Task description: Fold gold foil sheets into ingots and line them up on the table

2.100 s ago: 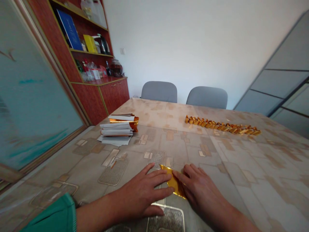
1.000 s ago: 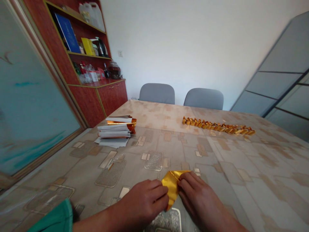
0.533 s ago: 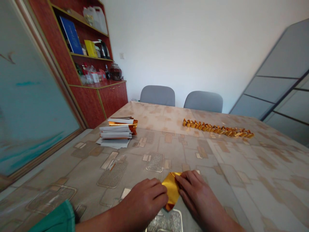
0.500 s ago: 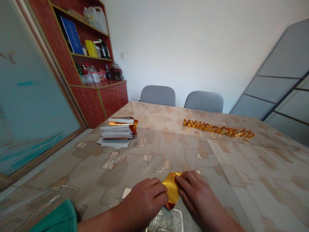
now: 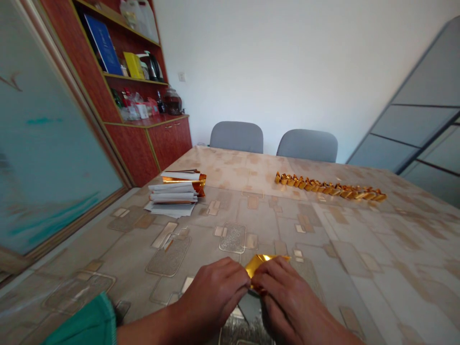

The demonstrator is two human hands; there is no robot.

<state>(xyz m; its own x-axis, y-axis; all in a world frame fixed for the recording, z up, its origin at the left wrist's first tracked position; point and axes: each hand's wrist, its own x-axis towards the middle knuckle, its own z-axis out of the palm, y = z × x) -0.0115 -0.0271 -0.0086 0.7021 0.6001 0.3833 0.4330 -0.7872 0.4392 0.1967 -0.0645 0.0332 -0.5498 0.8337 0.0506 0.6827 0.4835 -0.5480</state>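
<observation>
A shiny gold foil paper (image 5: 259, 262) is folded between my two hands, low in the middle of the head view. My left hand (image 5: 221, 290) pinches its left edge with curled fingers. From the other side my right hand (image 5: 283, 292) grips the paper, its fingers bent over the front and hiding much of it. Further off on the left lies a stack of gold and white foil sheets (image 5: 174, 197). A row of small folded gold pieces (image 5: 328, 188) stretches across the far right of the table.
A patterned cloth covers the table (image 5: 201, 249). Two grey chairs (image 5: 236, 136) stand at its far side. To the left are a red-brown cabinet (image 5: 168, 143) with shelved goods and a frosted glass panel (image 5: 53, 143); grey panels (image 5: 413, 120) lean at right.
The gold paper has turned and folded over; less of its face shows now. My right hand has moved in closer to my left, its fingers curling over the paper. The view has tilted slightly.
</observation>
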